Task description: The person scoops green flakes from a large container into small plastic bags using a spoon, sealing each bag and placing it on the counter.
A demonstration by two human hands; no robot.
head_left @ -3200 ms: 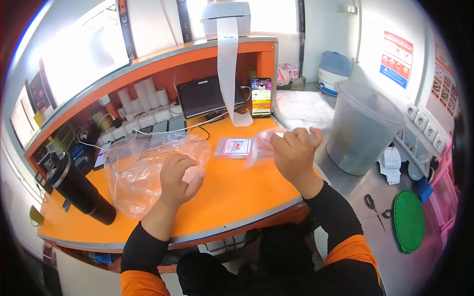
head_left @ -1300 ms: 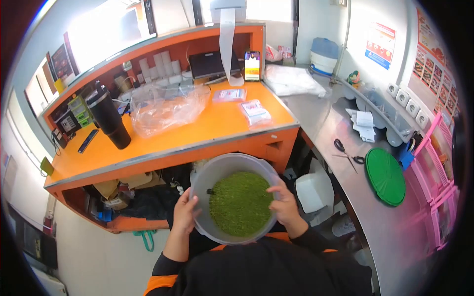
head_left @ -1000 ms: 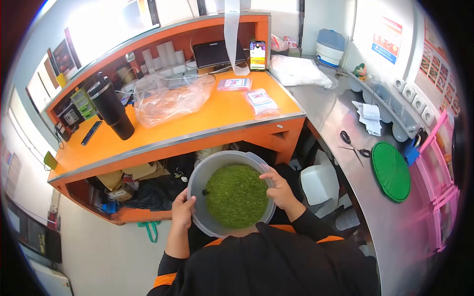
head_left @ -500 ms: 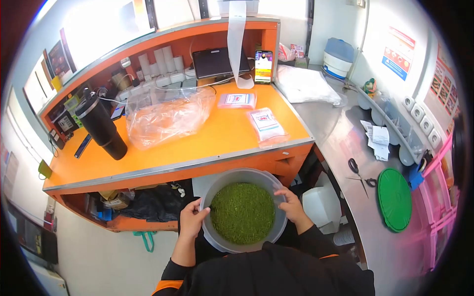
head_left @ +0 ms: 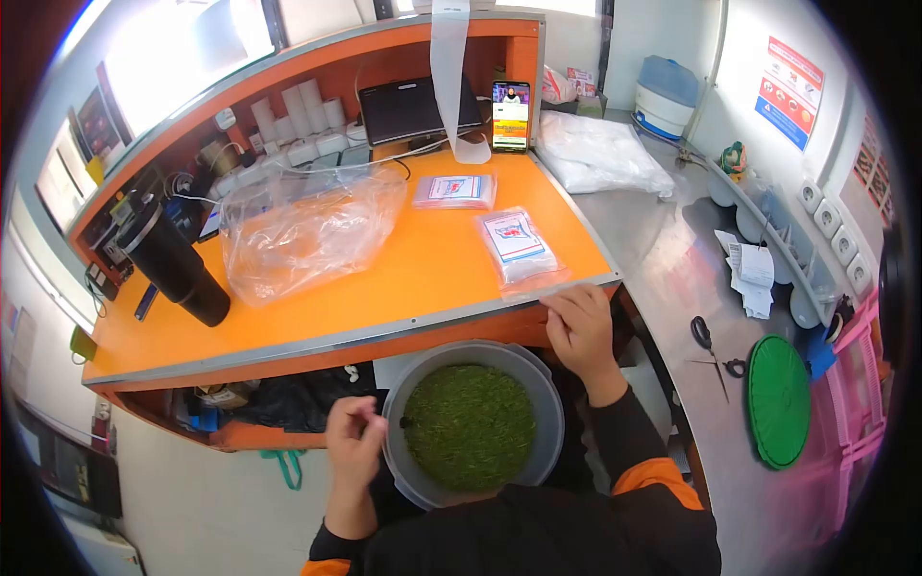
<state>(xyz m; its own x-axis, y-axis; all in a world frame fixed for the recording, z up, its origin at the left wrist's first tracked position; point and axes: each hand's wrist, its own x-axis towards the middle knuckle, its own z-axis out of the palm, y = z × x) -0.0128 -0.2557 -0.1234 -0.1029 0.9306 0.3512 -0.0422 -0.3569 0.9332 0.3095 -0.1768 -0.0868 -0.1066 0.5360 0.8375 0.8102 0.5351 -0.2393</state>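
R hand [head_left: 579, 326] has let go of the bucket of green powder [head_left: 471, 422], fingers now loose on table [head_left: 384, 288] edge by sachet bag [head_left: 519, 248]; L hand [head_left: 353, 447] off rim, half-curled, empty.

Two labelled packets [head_left: 455, 190] [head_left: 519, 246] (both flat), one big clear bag [head_left: 298, 230], one tub [head_left: 473, 422], one black tumbler [head_left: 173, 259].

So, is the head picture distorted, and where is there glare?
Head view: strong fisheye, so the orange counter edge bows and the corners go black; the window at upper left is blown out white; the steel worktop shows a bright sheen; the tub of green powder is sharp, evenly lit.
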